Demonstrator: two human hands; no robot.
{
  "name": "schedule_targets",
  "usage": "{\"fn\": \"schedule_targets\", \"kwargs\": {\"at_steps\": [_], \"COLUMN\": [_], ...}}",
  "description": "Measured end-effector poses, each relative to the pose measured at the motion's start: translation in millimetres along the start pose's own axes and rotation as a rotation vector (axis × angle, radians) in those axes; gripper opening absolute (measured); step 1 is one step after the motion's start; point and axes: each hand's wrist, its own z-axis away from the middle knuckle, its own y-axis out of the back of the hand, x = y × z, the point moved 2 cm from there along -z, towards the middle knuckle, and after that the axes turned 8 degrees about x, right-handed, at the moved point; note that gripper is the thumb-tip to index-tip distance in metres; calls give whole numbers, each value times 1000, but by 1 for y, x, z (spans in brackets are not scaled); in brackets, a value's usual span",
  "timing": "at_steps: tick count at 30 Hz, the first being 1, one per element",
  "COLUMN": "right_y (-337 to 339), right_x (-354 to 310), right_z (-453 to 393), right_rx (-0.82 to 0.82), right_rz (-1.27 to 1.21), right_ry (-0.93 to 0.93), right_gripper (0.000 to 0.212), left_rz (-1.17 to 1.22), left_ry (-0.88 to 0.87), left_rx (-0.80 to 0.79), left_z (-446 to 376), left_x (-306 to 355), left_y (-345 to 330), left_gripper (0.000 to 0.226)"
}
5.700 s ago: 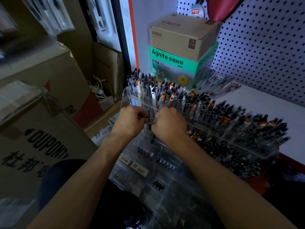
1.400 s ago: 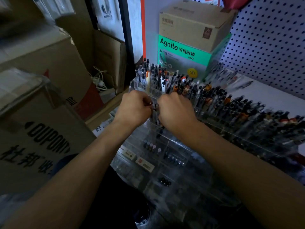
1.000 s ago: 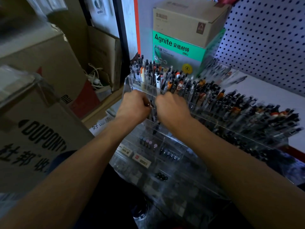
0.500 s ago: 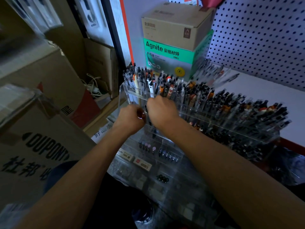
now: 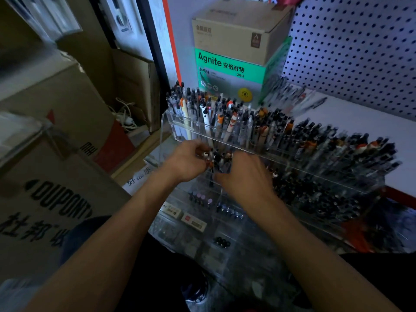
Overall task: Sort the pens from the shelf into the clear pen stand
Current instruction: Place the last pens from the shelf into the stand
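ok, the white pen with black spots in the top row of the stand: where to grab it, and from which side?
Take the white pen with black spots by its upper barrel, which stands clear of the clear stand, and come from above. It stands nearly upright, its lower half sits behind the front wall, and neighbours crowd both sides. A fingertip pinch, then a lift along its axis, looks safest.

Brown carton (image 5: 238,30) stacked on green Agnite box (image 5: 227,70); DUPONT carton (image 5: 51,199) left; pegboard (image 5: 360,52) behind.
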Motion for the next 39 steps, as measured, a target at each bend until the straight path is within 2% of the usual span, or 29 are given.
{"fn": "schedule_targets", "kwargs": {"at_steps": [3, 5, 8, 14, 18, 21, 23, 25, 28, 30, 34, 36, 39], "right_y": [-6, -8, -10, -11, -6, -2, -3, -3, 0, 2, 6, 9, 17], "right_x": [-9, -13, -18, -11, -11, -4, 5, 13, 19, 22, 28, 30, 33], "right_z": [-5, -12, -25, -33, -35, -34, -30, -26, -24, -21, -16, -13, -8], "right_rx": [-67, -81, -84, -15, 50, 9, -41, -55, -42, -37, -24, -10, 16], "right_rz": [160, 207, 203, 85, -24, -36, 9, 5, -37, -60, -114, -118, -141], "right_ry": [-1, 3, -13, 34, 114, 142, 157, 163, 155, 172, 198, 217, 274], "right_gripper": [40, 32, 16, 4, 4, 7, 9, 13, 16, 18, 20, 22, 28], "left_rz": [-44, -90, -141, -129, 121, 363, 307, 147, -20, -7, 211, 198, 174], "left_ry": [-34, -75, -143, -178, -51, 63, 47, 18, 21, 28, 92, 84, 52], "left_rx": [6, -4, -4, 65, 80, 37, 40, 44, 23, -4, -100, -74, 49], "left_z": [0, -1, 0, -3, 2, 6, 4, 0, -2, -2, 3, 3, 4], "left_x": [-2, -4, -2, -2, -5, -4, -5, -8, -7, -5, -1, -1, -1], "left_y": [1, 0, -4, 1, 8, 11, 12, 12, 12, 12, 12, 12, 18], "left_gripper": [36, 23, 16, 14, 24, 28, 36, 43, 44, 46, 54, 56, 52]}}
